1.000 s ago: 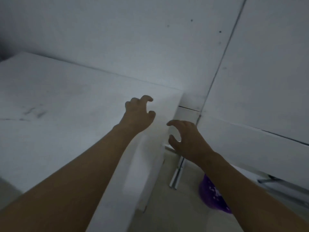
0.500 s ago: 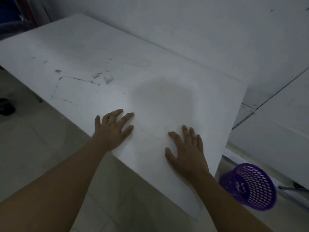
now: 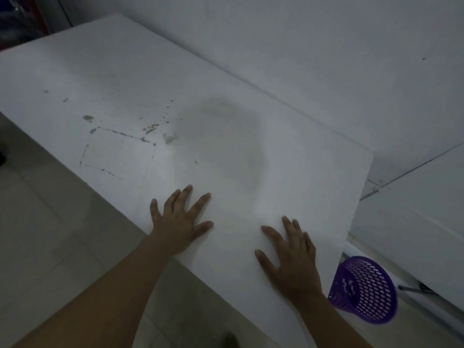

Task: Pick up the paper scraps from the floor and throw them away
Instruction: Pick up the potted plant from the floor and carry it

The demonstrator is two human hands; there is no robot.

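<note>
A big white bench (image 3: 175,96) is filling most of the view. Its top is flat and smooth, with small brown spots and thin dark lines that are making a square shape. A round grey shadow is lying in the middle of it.

Two hands are pressing flat on the near edge of the bench. The left hand (image 3: 179,222) is lying palm down with its fingers spread wide. The right hand (image 3: 291,259) is lying palm down too, fingers spread, holding nothing.

One purple basket (image 3: 366,290) is sitting on the floor (image 3: 50,234) to the right, just beside the bench corner. It is round, made of plastic and full of little holes. The floor is made of pale square tiles. No paper scraps are showing anywhere in view.

Half a second ago the hands were lying the same way. The view is now showing a little more of the basket.
</note>
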